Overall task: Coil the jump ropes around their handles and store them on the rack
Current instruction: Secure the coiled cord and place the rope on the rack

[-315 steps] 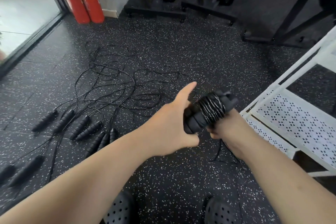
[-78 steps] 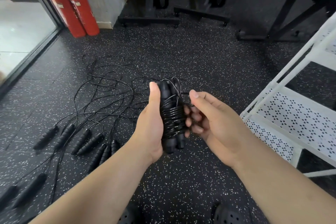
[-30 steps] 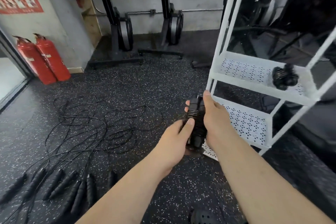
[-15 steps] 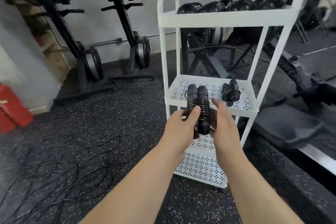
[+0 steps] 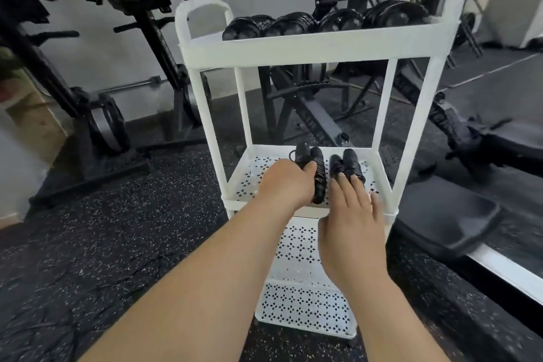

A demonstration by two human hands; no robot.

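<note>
A white three-shelf rack [image 5: 305, 45] stands in front of me. My left hand [image 5: 286, 184] grips a coiled black jump rope [image 5: 314, 169] and holds it over the middle shelf [image 5: 252, 173]. A second coiled jump rope [image 5: 346, 167] lies on that shelf just to the right. My right hand [image 5: 351, 223] is beside it with straight fingers, whose tips reach the second rope's near end. Several coiled black ropes [image 5: 320, 22] fill the top shelf.
Black gym machines [image 5: 141, 47] stand behind and left of the rack. A black padded bench [image 5: 446, 220] sits low at the right. The floor [image 5: 117, 229] is dark speckled rubber. The bottom shelf [image 5: 305, 306] holds nothing that I can see.
My view has moved closer to the rack. Both hands have gone forward to the middle shelf. My right hand has let go of the coiled rope, which my left hand now holds alone.
</note>
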